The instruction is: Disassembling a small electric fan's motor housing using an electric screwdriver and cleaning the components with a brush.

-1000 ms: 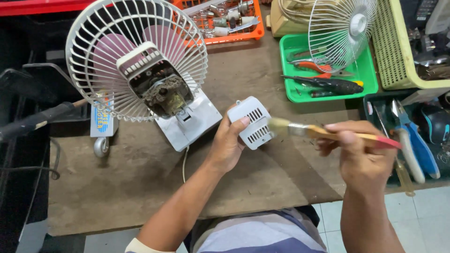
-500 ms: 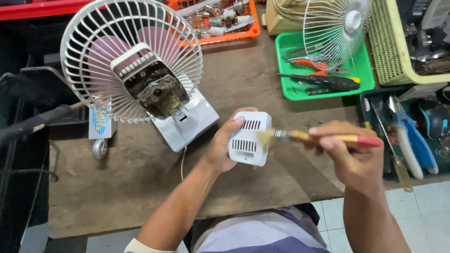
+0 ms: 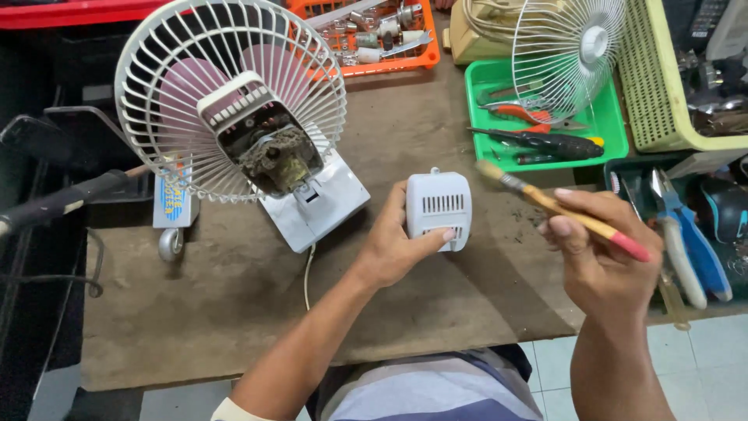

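Observation:
My left hand (image 3: 396,243) grips a small white vented plastic cover (image 3: 439,206), holding it just above the brown table with its slots facing up. My right hand (image 3: 604,251) pinches a paintbrush (image 3: 555,206) with a wooden handle and red end; its bristles hang in the air a little to the right of the cover, not touching it. To the left stands a white desk fan (image 3: 234,117) with its rear cover off, showing a dusty motor (image 3: 273,156) behind the wire guard.
A loose round fan guard (image 3: 567,48) leans in a green tray (image 3: 608,129) with pliers and a screwdriver. An orange tray (image 3: 382,62) of small parts sits at the back, a pale green basket (image 3: 647,86) and blue-handled tools (image 3: 693,242) at right. A dark handle (image 3: 54,204) lies at left.
The brush has lifted off the cover and moved right. My left hand has turned the cover so its slotted face points up and lowered it toward the table.

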